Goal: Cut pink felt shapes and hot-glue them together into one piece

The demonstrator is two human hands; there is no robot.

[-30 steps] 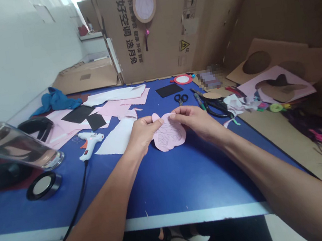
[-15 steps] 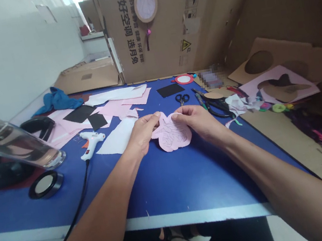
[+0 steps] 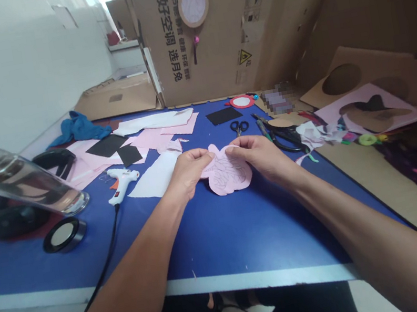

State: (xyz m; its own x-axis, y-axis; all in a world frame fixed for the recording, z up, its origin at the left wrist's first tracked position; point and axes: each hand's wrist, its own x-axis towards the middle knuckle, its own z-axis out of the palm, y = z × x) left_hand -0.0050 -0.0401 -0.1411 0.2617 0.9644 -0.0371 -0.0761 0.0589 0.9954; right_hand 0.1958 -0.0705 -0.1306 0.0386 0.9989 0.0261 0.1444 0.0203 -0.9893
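A pink paper cutout point(image 3: 229, 173) with rounded lobes and dark scribbled lines is held up over the blue table. My left hand point(image 3: 190, 169) pinches its upper left part between thumb and fingers. On its upper right edge my right hand point(image 3: 255, 152) has a similar pinch. Black-handled scissors point(image 3: 239, 128) lie just beyond the right hand. To the left of my left hand are a piece of white paper point(image 3: 154, 178) and a white glue gun point(image 3: 122, 183) with a black cord.
A tilted glass of liquid point(image 3: 46, 188) and a black round container point(image 3: 64, 234) are at the left. Pink and black sheets point(image 3: 106, 146) lie behind. Pliers point(image 3: 283, 138), paper scraps point(image 3: 319, 133) and cardboard cutouts point(image 3: 361, 64) are at the right. A cardboard wall point(image 3: 226, 68) stands behind.
The view has shifted slightly, so most things appear a little further right. The fingers of my left hand have moved slightly on the pink cutout; both hands still hold it.
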